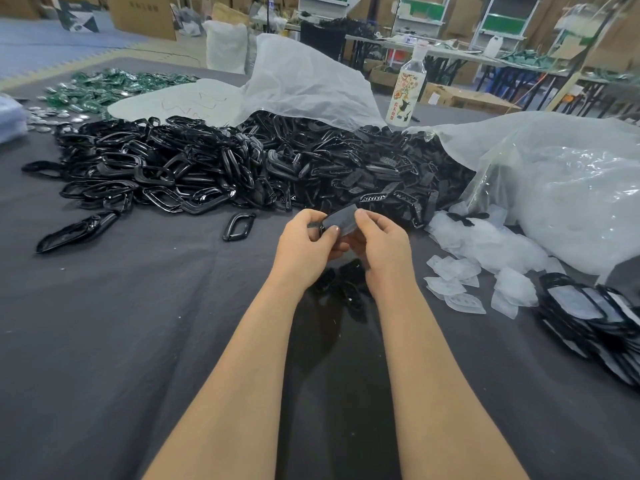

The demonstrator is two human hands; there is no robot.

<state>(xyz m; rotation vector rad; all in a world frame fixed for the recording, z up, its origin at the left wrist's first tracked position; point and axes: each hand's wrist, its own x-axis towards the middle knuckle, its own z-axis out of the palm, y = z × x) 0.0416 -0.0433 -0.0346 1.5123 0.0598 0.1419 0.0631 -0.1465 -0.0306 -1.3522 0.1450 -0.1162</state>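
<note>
From my station I see the left hand and right hand at mid-frame, each grip pinched closed on the small dark piece, held above the tabletop (probably for pressing its parts together), just below the pile of black frames.

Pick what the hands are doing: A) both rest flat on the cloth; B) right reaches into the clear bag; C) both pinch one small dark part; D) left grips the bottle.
C: the left hand and right hand each pinch the small dark part, held between them above the grey cloth.
</note>
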